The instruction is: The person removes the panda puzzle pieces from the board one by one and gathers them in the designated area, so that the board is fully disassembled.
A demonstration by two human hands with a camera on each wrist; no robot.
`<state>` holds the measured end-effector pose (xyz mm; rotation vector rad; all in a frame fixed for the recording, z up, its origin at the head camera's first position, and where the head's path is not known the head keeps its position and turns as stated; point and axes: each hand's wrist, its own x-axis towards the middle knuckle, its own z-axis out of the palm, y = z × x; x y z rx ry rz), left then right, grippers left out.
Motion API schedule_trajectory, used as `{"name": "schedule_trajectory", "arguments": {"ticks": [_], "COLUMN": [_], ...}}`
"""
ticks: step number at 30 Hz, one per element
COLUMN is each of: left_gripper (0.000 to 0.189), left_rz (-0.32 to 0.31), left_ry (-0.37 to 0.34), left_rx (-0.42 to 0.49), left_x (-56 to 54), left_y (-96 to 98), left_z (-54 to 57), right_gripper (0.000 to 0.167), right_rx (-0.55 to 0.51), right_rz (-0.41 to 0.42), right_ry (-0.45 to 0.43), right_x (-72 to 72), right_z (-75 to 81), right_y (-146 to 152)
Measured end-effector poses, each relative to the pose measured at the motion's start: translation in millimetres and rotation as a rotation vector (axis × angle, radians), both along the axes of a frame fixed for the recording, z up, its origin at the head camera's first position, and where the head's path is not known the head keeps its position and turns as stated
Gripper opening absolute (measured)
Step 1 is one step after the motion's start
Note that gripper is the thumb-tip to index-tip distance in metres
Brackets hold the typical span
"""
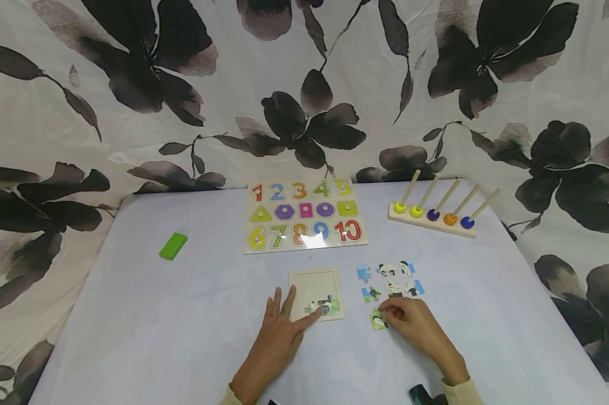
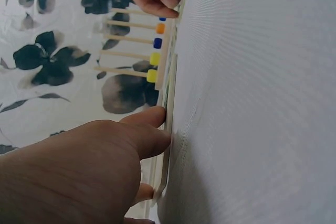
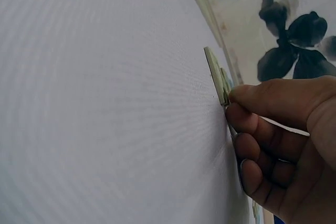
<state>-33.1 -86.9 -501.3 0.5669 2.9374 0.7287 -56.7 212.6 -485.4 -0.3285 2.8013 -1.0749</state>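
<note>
A square wooden puzzle tray (image 1: 314,275) lies in the middle of the table, with panda-picture pieces (image 1: 326,305) along its lower right inside. Spread over its left and lower edges, my left hand (image 1: 279,337) rests with the thumb on those pieces. To the right, my right hand (image 1: 413,323) pinches the edge of a green puzzle piece (image 1: 377,320) between thumb and forefinger. That piece (image 3: 214,74) stays low at the table surface in the right wrist view. Several loose panda pieces (image 1: 387,270) lie spread just beyond the right hand.
Behind the tray lies a number-and-shape board (image 1: 304,225). A peg stand (image 1: 431,219) with coloured beads stands at the back right, and a green block (image 1: 173,246) lies at the left. A dark object (image 1: 420,395) sits near the right sleeve. Floral cloth (image 1: 304,112) hangs behind the table.
</note>
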Motion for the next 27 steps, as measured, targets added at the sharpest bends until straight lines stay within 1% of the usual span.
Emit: {"name": "schedule_trajectory", "arguments": {"ticks": [7,13,17,20,24,27], "left_gripper": [0.058,0.054,0.048,0.043,0.04,0.039], "left_rz": [0.0,0.006,0.006,-0.005,-0.03,-0.052], "left_ry": [0.004,0.003,0.013,0.002,-0.027,-0.024], "left_rx": [-0.002,0.017,0.029,0.035,0.028,0.017], "left_x": [0.1,0.8,1.5,1.9,1.6,1.1], "left_y": [0.0,0.4,2.0,4.2,7.6,10.3], "left_z": [-0.8,-0.5,0.4,1.4,3.2,3.9], "right_gripper": [0.006,0.005,0.005,0.006,0.009,0.011], "right_rx": [-0.014,-0.016,-0.036,-0.059,-0.073,-0.081], "right_rz": [0.001,0.022,0.05,0.071,0.079,0.105], "right_ry": [0.013,0.017,0.02,0.029,0.069,0.106], "right_x": [-0.3,-2.8,-5.8,-8.9,-14.3,-18.4], "right_z": [-1.1,4.4,10.1,14.7,21.0,23.6], "right_y": [-1,-2,-6,-14,-33,-50]}}
